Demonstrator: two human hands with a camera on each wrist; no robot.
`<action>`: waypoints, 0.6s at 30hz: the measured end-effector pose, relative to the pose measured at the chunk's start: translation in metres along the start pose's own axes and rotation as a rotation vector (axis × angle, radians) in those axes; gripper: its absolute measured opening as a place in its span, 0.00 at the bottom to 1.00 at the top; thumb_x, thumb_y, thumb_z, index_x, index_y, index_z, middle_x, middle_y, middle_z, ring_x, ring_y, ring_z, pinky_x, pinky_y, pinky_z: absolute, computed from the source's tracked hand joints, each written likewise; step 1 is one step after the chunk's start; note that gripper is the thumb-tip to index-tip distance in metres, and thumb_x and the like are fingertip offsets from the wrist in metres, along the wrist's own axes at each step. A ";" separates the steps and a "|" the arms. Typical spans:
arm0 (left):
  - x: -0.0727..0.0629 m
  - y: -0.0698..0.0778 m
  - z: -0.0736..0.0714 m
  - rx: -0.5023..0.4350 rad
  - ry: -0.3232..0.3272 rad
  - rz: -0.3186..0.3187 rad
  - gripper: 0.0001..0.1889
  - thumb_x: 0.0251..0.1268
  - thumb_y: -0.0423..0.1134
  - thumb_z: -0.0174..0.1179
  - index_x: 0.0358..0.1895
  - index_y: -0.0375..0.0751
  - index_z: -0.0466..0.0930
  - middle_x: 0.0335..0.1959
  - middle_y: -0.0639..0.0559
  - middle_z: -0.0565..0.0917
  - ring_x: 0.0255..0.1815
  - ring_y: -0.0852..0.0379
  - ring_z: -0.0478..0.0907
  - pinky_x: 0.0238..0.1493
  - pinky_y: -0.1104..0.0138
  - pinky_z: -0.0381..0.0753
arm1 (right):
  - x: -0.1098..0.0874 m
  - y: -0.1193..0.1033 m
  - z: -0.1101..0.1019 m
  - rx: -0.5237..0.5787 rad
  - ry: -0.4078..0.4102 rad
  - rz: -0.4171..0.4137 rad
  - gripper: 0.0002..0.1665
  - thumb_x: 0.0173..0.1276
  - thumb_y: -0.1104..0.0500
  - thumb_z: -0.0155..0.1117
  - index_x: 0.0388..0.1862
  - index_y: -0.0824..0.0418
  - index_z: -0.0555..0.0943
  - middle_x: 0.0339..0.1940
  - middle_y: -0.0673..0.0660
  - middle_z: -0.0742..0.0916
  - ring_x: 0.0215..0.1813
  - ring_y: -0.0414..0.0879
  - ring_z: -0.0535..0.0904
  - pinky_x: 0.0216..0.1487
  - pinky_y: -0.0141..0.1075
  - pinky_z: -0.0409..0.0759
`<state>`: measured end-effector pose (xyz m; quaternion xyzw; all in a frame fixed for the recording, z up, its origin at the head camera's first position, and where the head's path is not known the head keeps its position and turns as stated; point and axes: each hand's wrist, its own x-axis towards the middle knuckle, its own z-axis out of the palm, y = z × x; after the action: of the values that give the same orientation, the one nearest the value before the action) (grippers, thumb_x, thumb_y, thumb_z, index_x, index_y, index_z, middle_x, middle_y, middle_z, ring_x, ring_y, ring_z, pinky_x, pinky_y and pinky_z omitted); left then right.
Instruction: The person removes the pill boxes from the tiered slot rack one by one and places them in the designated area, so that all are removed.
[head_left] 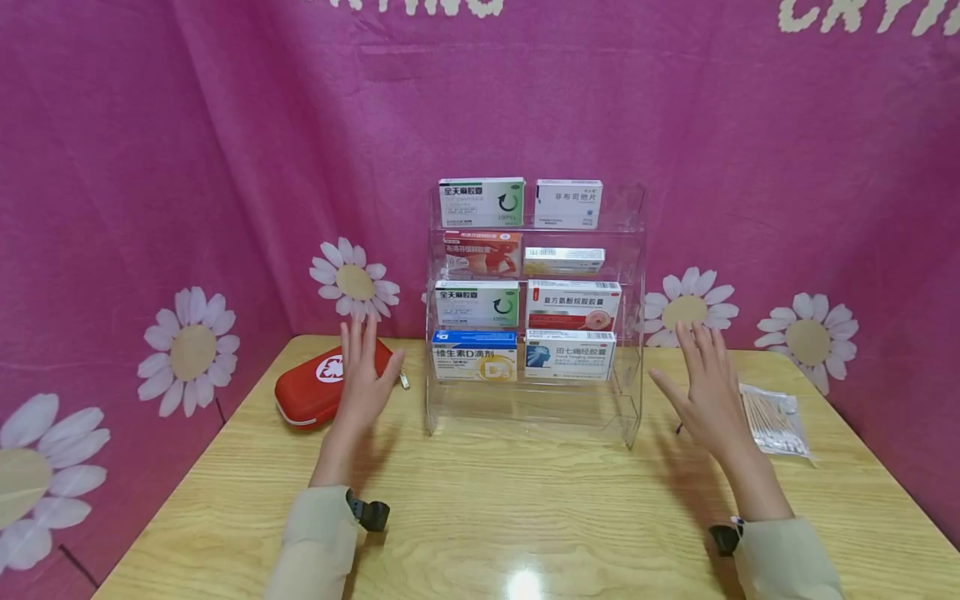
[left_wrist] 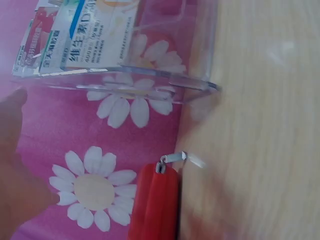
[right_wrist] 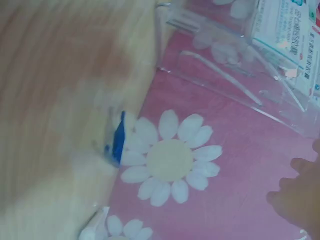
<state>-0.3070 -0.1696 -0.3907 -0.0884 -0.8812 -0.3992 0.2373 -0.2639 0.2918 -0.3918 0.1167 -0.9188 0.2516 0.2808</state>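
Observation:
Both hands hover over the table with fingers spread and nothing in them. My left hand [head_left: 362, 392] overlaps the red zip case [head_left: 309, 393] with a white emblem, hiding part of it. In the left wrist view, the case's metal zip pull [left_wrist: 174, 157] points toward the rack. My right hand [head_left: 711, 404] is between the clear display rack [head_left: 525, 408] and a bag of cotton swabs [head_left: 776, 423]. Medicine boxes stand in pairs on the rack's tiers, among them a blue-and-white vitamin D box [head_left: 474, 357] and a red-and-white capsule box [head_left: 573, 307].
A small blue object [right_wrist: 119, 137] lies near the table's back edge in the right wrist view, mostly hidden by my right hand in the head view. Behind the wooden table [head_left: 480, 508] hangs a magenta cloth [head_left: 375, 125] with daisies.

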 end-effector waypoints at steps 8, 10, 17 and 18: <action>0.014 0.014 -0.003 -0.223 -0.010 -0.035 0.39 0.73 0.47 0.55 0.80 0.60 0.42 0.82 0.53 0.44 0.82 0.47 0.45 0.79 0.44 0.53 | 0.011 -0.019 0.000 0.086 0.138 -0.118 0.46 0.67 0.55 0.66 0.79 0.56 0.56 0.77 0.68 0.62 0.79 0.67 0.52 0.79 0.64 0.45; 0.017 0.017 -0.003 -0.273 -0.016 -0.061 0.39 0.72 0.47 0.56 0.79 0.61 0.43 0.82 0.53 0.46 0.82 0.47 0.49 0.79 0.48 0.56 | 0.014 -0.023 0.002 0.088 0.171 -0.156 0.47 0.64 0.58 0.69 0.78 0.57 0.57 0.76 0.68 0.65 0.77 0.66 0.55 0.79 0.62 0.49; 0.026 0.020 0.006 -0.424 -0.034 -0.053 0.39 0.68 0.39 0.61 0.79 0.55 0.51 0.80 0.51 0.54 0.81 0.50 0.53 0.77 0.54 0.62 | 0.024 -0.038 0.009 0.088 0.210 -0.234 0.48 0.56 0.66 0.73 0.75 0.59 0.63 0.72 0.66 0.70 0.72 0.64 0.65 0.71 0.61 0.66; 0.027 0.019 0.008 -0.442 -0.039 -0.043 0.39 0.68 0.37 0.61 0.78 0.53 0.52 0.80 0.50 0.56 0.80 0.50 0.54 0.77 0.54 0.62 | 0.025 -0.040 0.011 0.085 0.206 -0.245 0.48 0.55 0.67 0.73 0.75 0.60 0.64 0.71 0.67 0.71 0.71 0.64 0.66 0.70 0.61 0.67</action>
<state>-0.3266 -0.1518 -0.3689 -0.1271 -0.7785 -0.5856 0.1865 -0.2749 0.2504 -0.3694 0.2131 -0.8525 0.2650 0.3970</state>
